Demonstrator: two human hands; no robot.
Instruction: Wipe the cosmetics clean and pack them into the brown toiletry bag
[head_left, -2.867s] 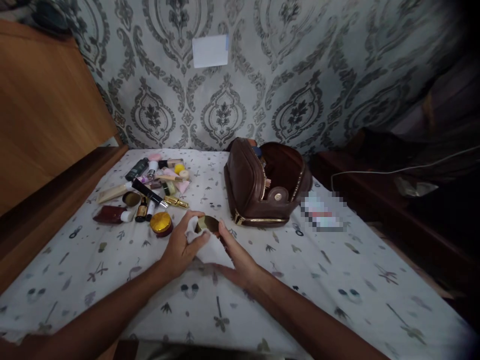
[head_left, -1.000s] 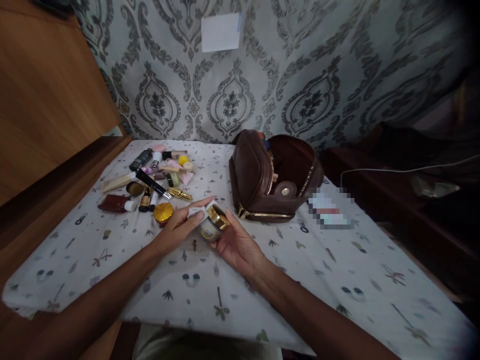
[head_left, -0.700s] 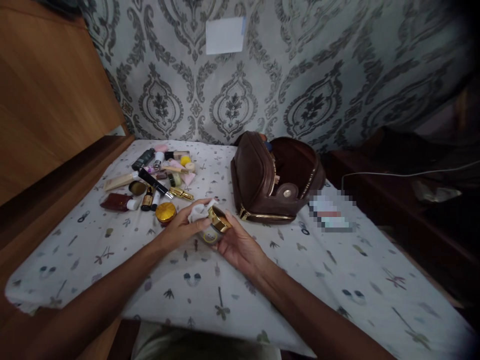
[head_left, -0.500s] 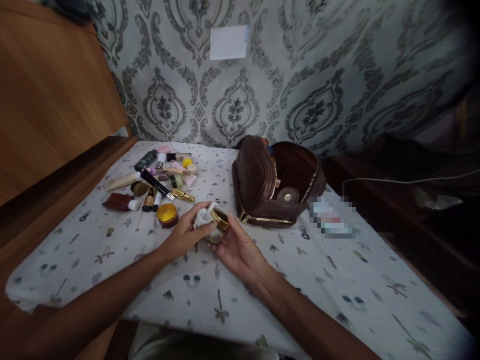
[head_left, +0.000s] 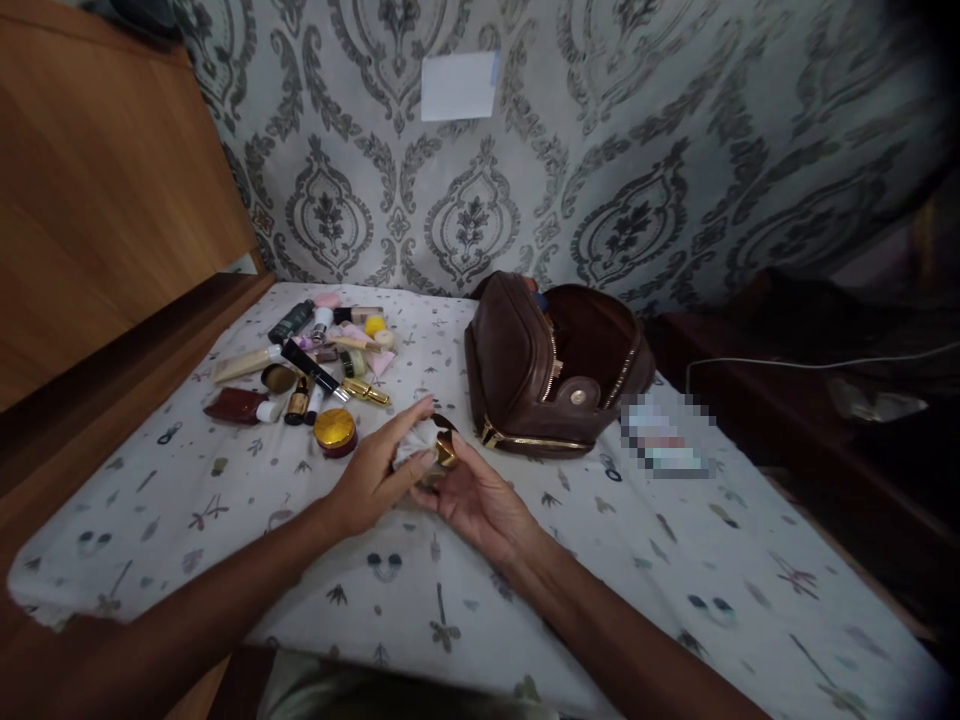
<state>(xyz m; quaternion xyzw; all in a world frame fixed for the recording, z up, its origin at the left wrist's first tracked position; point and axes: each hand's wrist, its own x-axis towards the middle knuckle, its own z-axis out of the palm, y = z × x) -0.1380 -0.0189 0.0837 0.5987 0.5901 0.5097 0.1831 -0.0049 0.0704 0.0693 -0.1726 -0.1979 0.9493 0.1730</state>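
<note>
Above the middle of the table, my right hand (head_left: 476, 495) is closed round a small jar (head_left: 447, 448) with a gold lid. My left hand (head_left: 379, 465) grips a crumpled white wipe (head_left: 412, 440) and presses it against the jar's left side. The fingers and the wipe cover much of the jar. Just left of my left hand stands another jar with a gold lid (head_left: 335, 431) and a dark reddish body. A gold tube (head_left: 365, 391) lies a little beyond it.
Several cosmetics lie at the back left, among them a black tube (head_left: 311, 367), a dark red bottle (head_left: 238, 406) and a dropper bottle (head_left: 297, 402). A brown bag (head_left: 510, 370) sits unzipped at the back right, beside a blurred flat item (head_left: 667, 440). Patterned cloth (head_left: 435, 600) covers the table.
My left hand has shifted the white wipe over more of the jar's side, with its fingers raised and straighter. The jar has turned slightly in my right hand.
</note>
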